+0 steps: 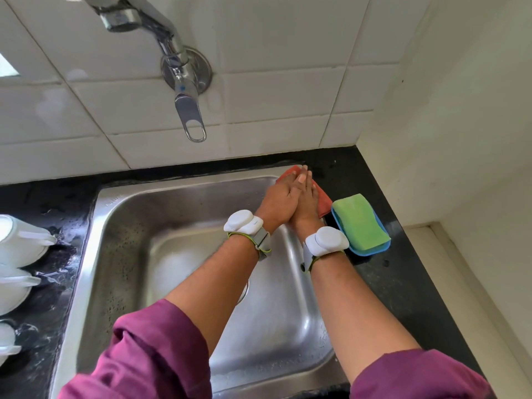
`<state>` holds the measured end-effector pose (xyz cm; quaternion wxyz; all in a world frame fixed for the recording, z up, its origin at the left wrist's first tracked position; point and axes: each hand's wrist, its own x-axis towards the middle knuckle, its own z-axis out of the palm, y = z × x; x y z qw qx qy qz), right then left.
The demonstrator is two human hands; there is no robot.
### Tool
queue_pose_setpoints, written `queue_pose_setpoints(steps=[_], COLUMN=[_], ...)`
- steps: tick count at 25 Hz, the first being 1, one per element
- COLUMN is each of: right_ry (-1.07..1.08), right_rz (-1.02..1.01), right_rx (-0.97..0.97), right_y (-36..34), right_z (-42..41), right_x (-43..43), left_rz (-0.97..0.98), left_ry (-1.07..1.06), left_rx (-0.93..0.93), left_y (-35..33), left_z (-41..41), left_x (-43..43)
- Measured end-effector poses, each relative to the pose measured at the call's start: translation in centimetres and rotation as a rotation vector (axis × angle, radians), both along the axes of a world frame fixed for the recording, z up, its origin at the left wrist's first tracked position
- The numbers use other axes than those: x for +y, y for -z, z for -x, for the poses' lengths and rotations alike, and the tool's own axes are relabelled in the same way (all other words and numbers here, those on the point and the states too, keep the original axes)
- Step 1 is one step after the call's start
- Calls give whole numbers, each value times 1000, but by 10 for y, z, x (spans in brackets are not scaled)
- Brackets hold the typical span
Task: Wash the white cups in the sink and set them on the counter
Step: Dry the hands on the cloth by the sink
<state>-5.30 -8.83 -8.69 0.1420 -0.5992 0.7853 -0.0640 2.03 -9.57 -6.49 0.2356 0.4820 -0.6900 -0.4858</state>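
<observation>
Pressing both hands onto the red cloth [322, 201] at the sink's [121, 226] back right corner appears to be the step in hand; the left hand [277, 201] and right hand [306, 200] are laid flat together, fingers extended, nothing gripped; the white cups [20, 240] are seen inverted on the counter [403, 254] at left; palms should be wiped thoroughly; the green sponge [359, 223] in its blue tray [371, 250] should be left undisturbed.

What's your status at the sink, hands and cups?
Left hand and right hand both on the red cloth at the sink corner, holding no cup. White cups on left counter. Basin shows no cups.
</observation>
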Motion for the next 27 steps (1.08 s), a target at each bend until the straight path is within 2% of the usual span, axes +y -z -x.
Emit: queue_pose_setpoints(steps=[3,8,12,16,23,27], right_ry=[-40,-219,-296,-354,-461,-544], right_rz=[20,14,9,-22,-71,-26], right_rx=[36,143,116,96,32,-1], right_y=[-2,-3,-1,-3,-5,0], right_z=[-4,-27,-55,-82,-142,-177], right_x=[-12,-30,-36,-43,-56,-58], left_rz=[67,88,140,124,119,179], left_ry=[62,39,8,-52,-206,-502], left_rx=[-73,-169,-257,-270,-240,-177], left_y=[0,1,4,2,-2,6], left_z=[-9,-40,-73,-107,-173,-208], left_x=[-11,-31,-35,-32,-22,-18])
